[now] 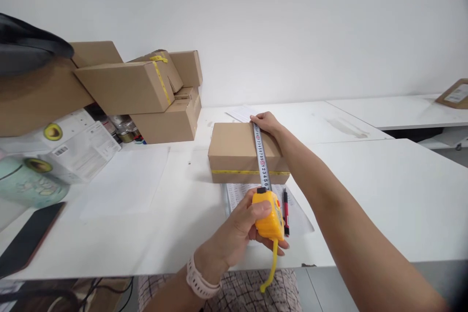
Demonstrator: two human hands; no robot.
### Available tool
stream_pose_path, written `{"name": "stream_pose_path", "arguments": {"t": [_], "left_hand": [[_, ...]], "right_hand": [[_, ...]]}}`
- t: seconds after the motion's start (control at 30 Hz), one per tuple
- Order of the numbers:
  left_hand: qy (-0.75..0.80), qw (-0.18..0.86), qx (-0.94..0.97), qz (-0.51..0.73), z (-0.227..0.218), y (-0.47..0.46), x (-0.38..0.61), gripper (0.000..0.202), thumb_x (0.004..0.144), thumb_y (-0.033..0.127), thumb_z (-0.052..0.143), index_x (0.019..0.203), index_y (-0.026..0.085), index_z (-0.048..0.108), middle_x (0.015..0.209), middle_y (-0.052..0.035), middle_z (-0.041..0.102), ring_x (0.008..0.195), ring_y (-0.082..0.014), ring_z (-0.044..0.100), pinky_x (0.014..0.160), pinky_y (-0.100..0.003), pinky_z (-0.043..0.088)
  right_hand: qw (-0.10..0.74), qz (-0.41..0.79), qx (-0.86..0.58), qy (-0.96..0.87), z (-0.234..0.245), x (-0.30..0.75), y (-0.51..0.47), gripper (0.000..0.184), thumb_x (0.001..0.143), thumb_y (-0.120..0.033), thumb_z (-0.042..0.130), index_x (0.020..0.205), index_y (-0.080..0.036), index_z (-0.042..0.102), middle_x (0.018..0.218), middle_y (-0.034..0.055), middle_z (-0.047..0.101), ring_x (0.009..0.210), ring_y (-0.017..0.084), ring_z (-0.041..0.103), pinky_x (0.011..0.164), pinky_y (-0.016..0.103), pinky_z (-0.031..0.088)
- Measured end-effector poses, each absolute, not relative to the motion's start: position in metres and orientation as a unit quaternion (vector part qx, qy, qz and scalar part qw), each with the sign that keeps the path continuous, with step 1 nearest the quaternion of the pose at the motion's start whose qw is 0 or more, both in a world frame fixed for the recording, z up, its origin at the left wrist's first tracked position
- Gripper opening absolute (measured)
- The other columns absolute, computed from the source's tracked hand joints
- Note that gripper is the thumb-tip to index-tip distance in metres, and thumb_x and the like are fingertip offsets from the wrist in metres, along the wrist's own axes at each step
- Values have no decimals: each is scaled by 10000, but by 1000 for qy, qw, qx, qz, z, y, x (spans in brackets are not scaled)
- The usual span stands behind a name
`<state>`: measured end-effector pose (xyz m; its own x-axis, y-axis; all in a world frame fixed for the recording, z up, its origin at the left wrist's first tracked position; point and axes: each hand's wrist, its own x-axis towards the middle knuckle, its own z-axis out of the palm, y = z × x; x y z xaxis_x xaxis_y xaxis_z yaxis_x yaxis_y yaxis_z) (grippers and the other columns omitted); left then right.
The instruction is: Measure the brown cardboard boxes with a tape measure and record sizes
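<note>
My left hand (248, 222) is closed around a yellow tape measure (268, 214), whose yellow wrist strap hangs down over the table edge. Its metal blade (261, 153) runs out away from me across the top of a closed cardboard box (232, 141) with yellow tape along its front side. At the far edge of the box, my right hand (266, 122) pinches the blade's end; the tip itself is hidden by the fingers. Under and in front of the box lie printed sheets (237, 195), with a red and black pen (285, 212) on them.
Several cardboard boxes (127, 87) are stacked at the back left. Near them are a white carton with avocado pictures (84, 151), a mint-green container (32, 185) and a dark phone-like slab (31, 236). A blank paper sheet (127, 180) lies on the white table (175, 243).
</note>
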<state>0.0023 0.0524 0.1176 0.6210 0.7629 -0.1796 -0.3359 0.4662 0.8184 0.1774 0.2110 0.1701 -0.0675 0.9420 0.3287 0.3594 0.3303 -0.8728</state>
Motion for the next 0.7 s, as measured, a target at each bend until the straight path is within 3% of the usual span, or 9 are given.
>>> {"name": "stream_pose_path", "arguments": {"t": [0.23,0.33,0.57,0.7], "left_hand": [[284,796,394,362,122,59,7,553,783,601,708,1102,188,525,893,-28,649,662,-178,710,613,-308,595],[286,790,399,367,123,63,7,558,789,607,702,1121,183,556,907,-32,648,659,-179,709,612,-310,596],[302,782,398,373,120,68,10,567,793,626,682,1133,181,595,933,-45,653,683,-194,718,625,-327,601],[306,780,411,358,120,70,7,550,801,612,671,1128,179,585,925,-55,664,687,-197,717,626,-326,596]], "right_hand": [[365,291,-584,-664,191,164,236,368,862,-555,605,673,-260,491,678,21,568,768,213,533,703,347,408],[375,299,-581,-658,195,162,229,373,874,-576,587,675,-276,488,667,28,584,805,229,536,727,359,409],[447,336,-545,-624,171,177,145,468,929,-717,386,1003,-310,603,902,13,688,838,196,594,762,340,475],[440,357,-541,-622,170,176,171,533,924,-740,388,1106,-304,633,1030,34,722,920,220,639,807,356,506]]}}
